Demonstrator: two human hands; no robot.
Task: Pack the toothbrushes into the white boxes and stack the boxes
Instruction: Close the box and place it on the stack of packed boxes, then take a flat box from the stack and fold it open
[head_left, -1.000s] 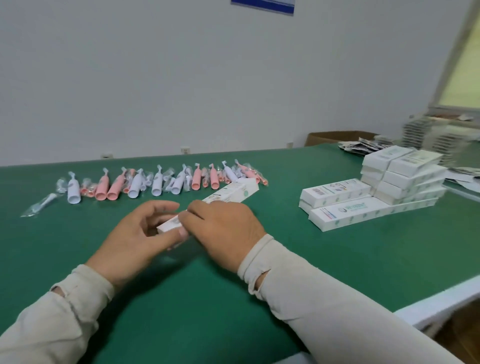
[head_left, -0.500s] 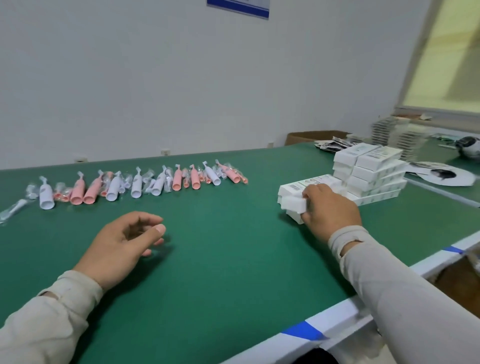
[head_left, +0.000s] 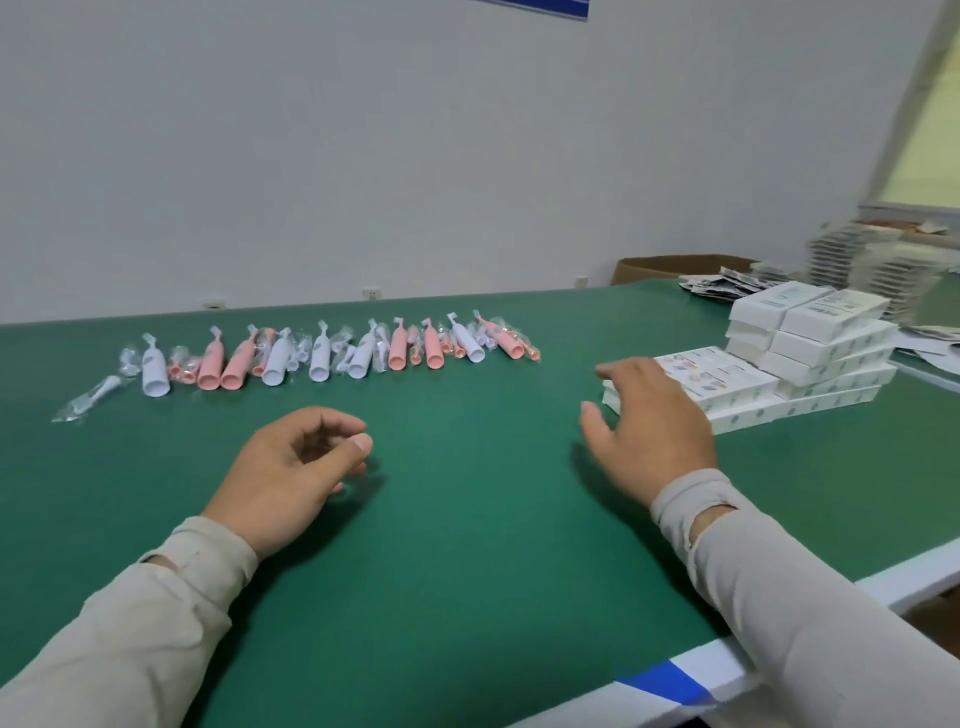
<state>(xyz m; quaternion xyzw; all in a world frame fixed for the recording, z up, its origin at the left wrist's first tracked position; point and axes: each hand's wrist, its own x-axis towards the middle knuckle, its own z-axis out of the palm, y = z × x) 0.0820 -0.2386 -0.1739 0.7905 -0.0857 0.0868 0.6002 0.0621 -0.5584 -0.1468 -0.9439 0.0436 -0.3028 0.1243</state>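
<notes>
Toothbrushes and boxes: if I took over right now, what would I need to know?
Left hand: loosely curled, holding nothing, over the green table.
Right hand: open, empty, beside the stack of white boxes.
Done: several boxes sit stacked at the right.
Left: a row of pink and white toothbrushes lies unpacked at the back. No loose box is near the hands, so fetch one first.

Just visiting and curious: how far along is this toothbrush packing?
Done: a stack of white boxes stands at the right. In hand: nothing; the right hand hovers open beside the stack, and the left hand is empty. Left: a row of pink and white toothbrushes lies unpacked on the green table.
</notes>
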